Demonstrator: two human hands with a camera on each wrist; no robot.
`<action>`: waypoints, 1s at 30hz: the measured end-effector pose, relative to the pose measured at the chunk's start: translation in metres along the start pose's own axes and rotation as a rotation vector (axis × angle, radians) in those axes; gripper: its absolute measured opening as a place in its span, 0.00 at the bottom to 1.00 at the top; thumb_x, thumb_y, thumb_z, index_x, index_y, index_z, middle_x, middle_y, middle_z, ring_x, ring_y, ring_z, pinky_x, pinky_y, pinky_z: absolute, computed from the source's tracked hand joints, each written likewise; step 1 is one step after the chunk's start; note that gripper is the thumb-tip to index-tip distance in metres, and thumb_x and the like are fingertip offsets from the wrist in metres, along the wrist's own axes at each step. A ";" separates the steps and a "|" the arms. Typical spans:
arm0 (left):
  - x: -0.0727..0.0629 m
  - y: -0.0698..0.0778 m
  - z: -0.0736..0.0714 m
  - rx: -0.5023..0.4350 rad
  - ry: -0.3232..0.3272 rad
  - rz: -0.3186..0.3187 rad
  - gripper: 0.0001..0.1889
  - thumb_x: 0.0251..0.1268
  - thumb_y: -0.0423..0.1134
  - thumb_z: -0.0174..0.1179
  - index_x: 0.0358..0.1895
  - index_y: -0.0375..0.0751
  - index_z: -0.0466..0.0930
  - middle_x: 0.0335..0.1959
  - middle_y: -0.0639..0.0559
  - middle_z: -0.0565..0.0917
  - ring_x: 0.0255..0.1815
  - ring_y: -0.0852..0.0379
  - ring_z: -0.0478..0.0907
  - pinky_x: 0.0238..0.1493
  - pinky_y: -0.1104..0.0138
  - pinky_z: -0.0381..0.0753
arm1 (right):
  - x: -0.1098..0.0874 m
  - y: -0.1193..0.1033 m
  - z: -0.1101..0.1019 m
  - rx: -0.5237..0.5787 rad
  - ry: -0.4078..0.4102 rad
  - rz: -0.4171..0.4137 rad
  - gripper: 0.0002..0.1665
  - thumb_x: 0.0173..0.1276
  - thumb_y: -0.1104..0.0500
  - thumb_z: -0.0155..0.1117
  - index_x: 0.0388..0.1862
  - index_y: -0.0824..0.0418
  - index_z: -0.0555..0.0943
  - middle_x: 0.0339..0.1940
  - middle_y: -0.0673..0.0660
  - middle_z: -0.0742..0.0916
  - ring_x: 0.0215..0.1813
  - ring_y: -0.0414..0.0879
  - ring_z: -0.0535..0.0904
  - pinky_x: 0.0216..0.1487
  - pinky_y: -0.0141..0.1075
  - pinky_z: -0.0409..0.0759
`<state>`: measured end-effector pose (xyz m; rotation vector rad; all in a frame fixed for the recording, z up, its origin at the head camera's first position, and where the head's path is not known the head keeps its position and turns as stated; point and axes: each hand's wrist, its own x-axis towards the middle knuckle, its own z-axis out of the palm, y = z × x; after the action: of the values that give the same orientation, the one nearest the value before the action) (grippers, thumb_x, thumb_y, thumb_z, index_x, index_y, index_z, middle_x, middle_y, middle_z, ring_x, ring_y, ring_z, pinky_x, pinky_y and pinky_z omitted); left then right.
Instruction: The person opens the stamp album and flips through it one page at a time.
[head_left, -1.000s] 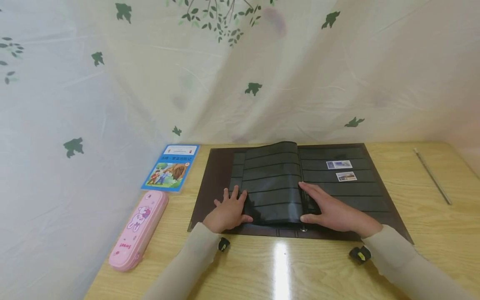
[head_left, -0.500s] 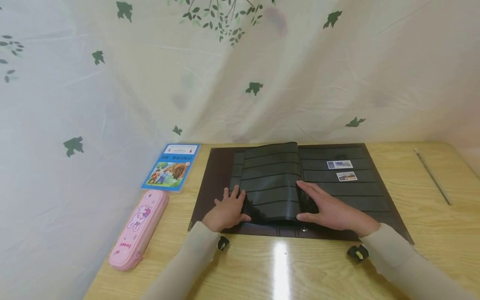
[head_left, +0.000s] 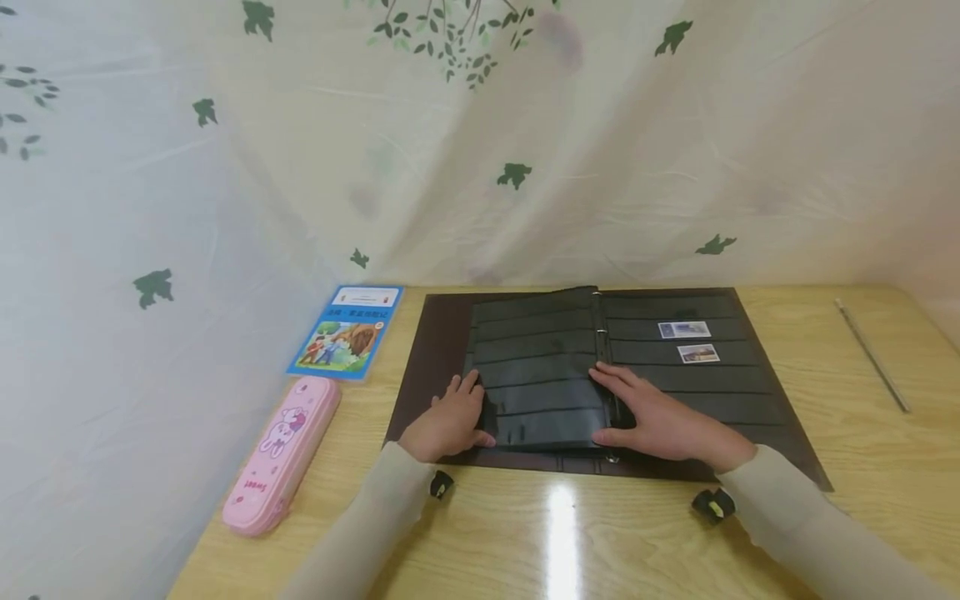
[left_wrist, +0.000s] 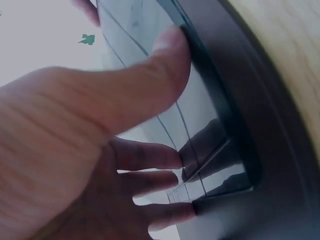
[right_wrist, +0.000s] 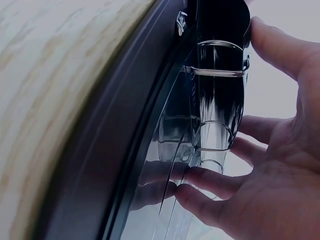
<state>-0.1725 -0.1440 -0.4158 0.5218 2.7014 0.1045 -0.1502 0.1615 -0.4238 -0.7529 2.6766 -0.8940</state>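
Observation:
A stamp album (head_left: 437,337) with a dark brown cover lies open on the table, its black strip pages (head_left: 542,354) turned to the left side. My left hand (head_left: 447,423) rests at the outer edge of those pages, fingers spread and the thumb (left_wrist: 167,60) on the lower part of the page. Beside the spine, my right hand (head_left: 663,419) touches the pages' inner edge with extended fingers. Metal rings (right_wrist: 217,72) run through the pages in the right wrist view. Two stamps, a bluish one (head_left: 684,330) and a landscape one (head_left: 698,354), sit on the right page.
Left of the album are a blue picture booklet (head_left: 347,333) and a pink pencil case (head_left: 281,454). Long metal tweezers or a thin rod (head_left: 872,356) lies at the right. A pale curtain (head_left: 615,208) with leaf and bird prints hangs behind the table.
The turned pages have shifted left and lie flatter, uncovering more of the rings at the spine. Both hands have moved slightly left relative to the album.

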 end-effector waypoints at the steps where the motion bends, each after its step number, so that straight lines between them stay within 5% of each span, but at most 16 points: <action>1: -0.001 -0.001 0.000 -0.003 0.000 0.011 0.46 0.56 0.56 0.64 0.71 0.31 0.56 0.74 0.38 0.48 0.72 0.36 0.45 0.58 0.41 0.63 | 0.000 0.000 0.000 0.001 -0.001 0.002 0.54 0.59 0.34 0.62 0.75 0.60 0.56 0.74 0.61 0.56 0.70 0.68 0.54 0.56 0.62 0.65; 7: -0.005 -0.008 -0.002 -0.027 -0.006 0.057 0.49 0.54 0.59 0.65 0.72 0.31 0.54 0.74 0.40 0.50 0.73 0.38 0.45 0.63 0.45 0.59 | 0.002 0.000 0.002 -0.004 -0.009 0.005 0.53 0.60 0.36 0.64 0.75 0.60 0.57 0.75 0.60 0.56 0.70 0.68 0.53 0.56 0.63 0.63; 18: -0.004 -0.008 0.007 -0.046 0.106 0.090 0.41 0.58 0.56 0.63 0.70 0.37 0.59 0.71 0.36 0.56 0.71 0.36 0.51 0.57 0.38 0.61 | 0.005 -0.003 0.004 -0.019 -0.020 0.018 0.50 0.60 0.38 0.65 0.74 0.60 0.59 0.75 0.60 0.56 0.70 0.69 0.52 0.56 0.65 0.62; 30: -0.003 -0.007 0.004 -0.033 0.051 0.061 0.37 0.63 0.49 0.62 0.72 0.42 0.59 0.73 0.40 0.52 0.72 0.37 0.47 0.61 0.42 0.60 | 0.006 -0.002 0.004 -0.012 -0.006 0.028 0.50 0.61 0.45 0.68 0.75 0.60 0.56 0.75 0.61 0.55 0.70 0.67 0.52 0.56 0.65 0.62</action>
<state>-0.1713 -0.1517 -0.4193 0.5991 2.7285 0.1802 -0.1533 0.1544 -0.4257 -0.7171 2.6824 -0.8681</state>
